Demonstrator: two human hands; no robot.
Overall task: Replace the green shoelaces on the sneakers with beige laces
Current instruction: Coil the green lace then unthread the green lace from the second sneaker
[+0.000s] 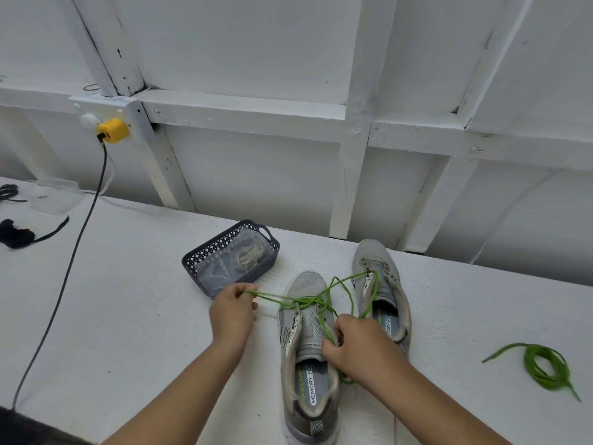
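Note:
Two grey sneakers stand side by side on the white table, toes away from me: the left sneaker (305, 358) nearer, the right sneaker (382, 284) farther. A green lace (330, 293) runs through the lower eyelets of the left sneaker and loops over the right one. My left hand (232, 311) pinches one end of it, pulled out to the left. My right hand (359, 348) grips the other part over the left sneaker's tongue. A second green lace (545, 367) lies coiled on the table at the right. Beige laces (248, 256) sit in a clear bag inside a dark basket (195, 268).
A black cable (73, 252) runs from a yellow plug (112, 130) on the wall frame down across the table at the left. Dark cord bundles (16, 234) lie at the far left. A white framed wall (353, 155) stands right behind the table.

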